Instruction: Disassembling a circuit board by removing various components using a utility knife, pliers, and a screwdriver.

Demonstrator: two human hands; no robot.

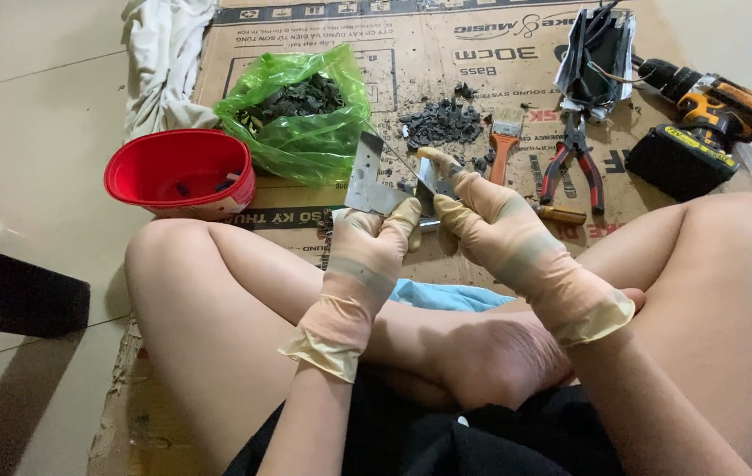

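Cardboard sheet: 1, flattened on the tiled floor as a work mat; every tool and scrap lies on it, and the person sits cross-legged at its near edge.
Cloth: 1 pale bundle, crumpled at the mat's far left corner, out of the way.
Green plastic bag: 1, mouth open, part full of dark fragments, just beyond the hands and within reach.
Red bowl: 1, touching the bag's left side, a few small dark bits inside.
Cordless drill: 1, black and yellow, laid on its side at far right, well apart from the hands.
Opened casing: 1 dark, foil-lined piece with wires, beside the drill.
Pliers: 1 pair, red handles toward the person.
Brush: 1, orange handle, next to the loose dark pile.
Metal strip: 1 bent shiny piece, held up over the mat's near edge between both hands.
Left hand: gloved, fingers closed around the strip's lower end, steadying it.
Right hand: gloved, fingers pinched on a thin blade-like tool pressed to the strip; forefinger extended.
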